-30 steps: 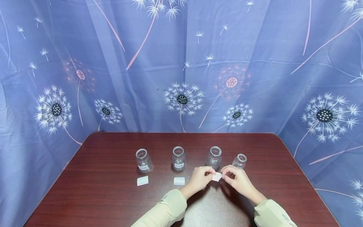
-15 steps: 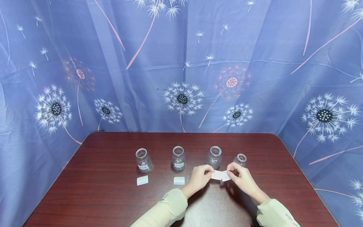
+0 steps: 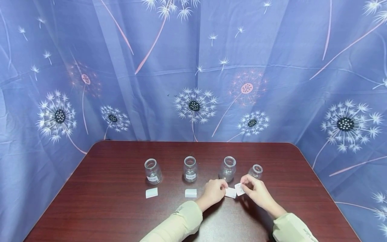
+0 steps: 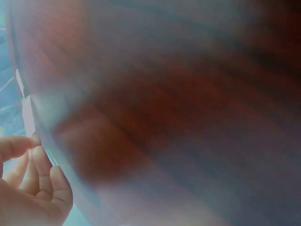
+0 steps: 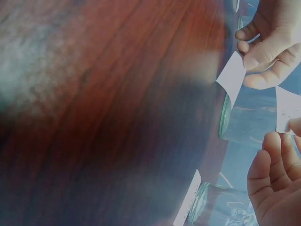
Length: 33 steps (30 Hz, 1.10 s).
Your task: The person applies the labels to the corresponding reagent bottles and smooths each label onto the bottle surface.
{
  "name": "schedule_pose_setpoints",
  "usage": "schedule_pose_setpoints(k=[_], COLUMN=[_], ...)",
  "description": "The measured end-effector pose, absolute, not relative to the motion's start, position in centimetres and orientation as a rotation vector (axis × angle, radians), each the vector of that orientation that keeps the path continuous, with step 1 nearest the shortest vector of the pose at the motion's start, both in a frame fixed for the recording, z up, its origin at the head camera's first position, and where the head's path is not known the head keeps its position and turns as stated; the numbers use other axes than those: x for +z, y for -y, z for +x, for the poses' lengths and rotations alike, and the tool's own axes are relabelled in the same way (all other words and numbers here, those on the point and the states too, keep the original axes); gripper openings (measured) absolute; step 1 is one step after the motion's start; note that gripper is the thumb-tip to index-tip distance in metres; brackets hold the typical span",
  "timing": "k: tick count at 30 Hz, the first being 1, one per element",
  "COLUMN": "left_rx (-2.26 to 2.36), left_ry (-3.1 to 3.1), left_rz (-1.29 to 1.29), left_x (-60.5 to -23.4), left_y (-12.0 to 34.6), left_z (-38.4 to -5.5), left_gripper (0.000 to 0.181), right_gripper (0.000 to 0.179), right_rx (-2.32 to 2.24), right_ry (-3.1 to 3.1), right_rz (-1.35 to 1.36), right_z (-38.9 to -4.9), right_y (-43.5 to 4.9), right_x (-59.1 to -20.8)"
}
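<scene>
My left hand (image 3: 213, 191) pinches a blank white paper slip (image 3: 230, 192) by its left edge, just in front of the third jar (image 3: 227, 169). Between thumb and fingertips, my right hand (image 3: 257, 192) holds a small white label (image 3: 240, 189) with faint print, too small to read. A narrow gap parts label and slip. In the right wrist view both the blank slip (image 5: 231, 77) and the printed label (image 5: 286, 110) appear near that glass jar. The left wrist view catches the left hand (image 4: 35, 188) with the slip (image 4: 28, 115) at its fingertips.
Two clear glass jars with labels on their fronts, the left one (image 3: 153, 172) and the second (image 3: 190, 172), stand upright. White slips lie before them (image 3: 152, 192). A smaller jar (image 3: 256, 170) stands behind my right hand, near another white slip (image 5: 189, 197). A patterned blue curtain (image 3: 151, 101) hangs behind the table (image 3: 99, 188).
A second ago both hands held what looked like one white piece. The right hand has drawn the label off rightward, and the left hand has lowered slightly with the blank slip.
</scene>
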<state>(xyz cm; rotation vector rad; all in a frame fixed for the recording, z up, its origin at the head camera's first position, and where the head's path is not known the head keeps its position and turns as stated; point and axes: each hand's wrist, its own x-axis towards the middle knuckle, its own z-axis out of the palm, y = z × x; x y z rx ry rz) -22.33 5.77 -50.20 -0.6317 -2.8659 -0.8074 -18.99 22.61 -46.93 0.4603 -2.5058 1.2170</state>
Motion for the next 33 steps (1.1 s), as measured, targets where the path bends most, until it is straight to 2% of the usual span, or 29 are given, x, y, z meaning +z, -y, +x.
schedule_pose_setpoints(k=[5, 10, 15, 21, 33], left_rx=[-0.757, -0.788, -0.976, -1.065, -0.999], left_ry=[2.931, 2.89, 2.706, 2.611, 2.668], left_rz=[-0.568, -0.568, -0.717, -0.911, -0.95], left_x=[-50.0, -49.9, -49.3, -48.8, -48.8], left_y=[-5.4, -4.9, -4.8, -5.3, -5.5], left_z=[-22.2, -22.5, -22.7, -22.4, -21.7], left_gripper=[0.017, 0.014, 0.011, 0.01, 0.006], right_gripper=[0.02, 0.02, 0.021, 0.021, 0.021], right_rx=[1.189, 1.167, 1.142, 1.141, 1.017], right_ry=[2.518, 2.53, 2.572, 2.599, 2.713], right_rz=[0.488, 0.514, 0.53, 0.566, 0.447], right_z=[-18.4, -18.8, -19.4, -19.5, -19.0], right_y=[-21.9, -22.3, -23.0, -23.0, -22.3], right_x=[-45.4, -46.8, -48.6, -48.9, -48.4])
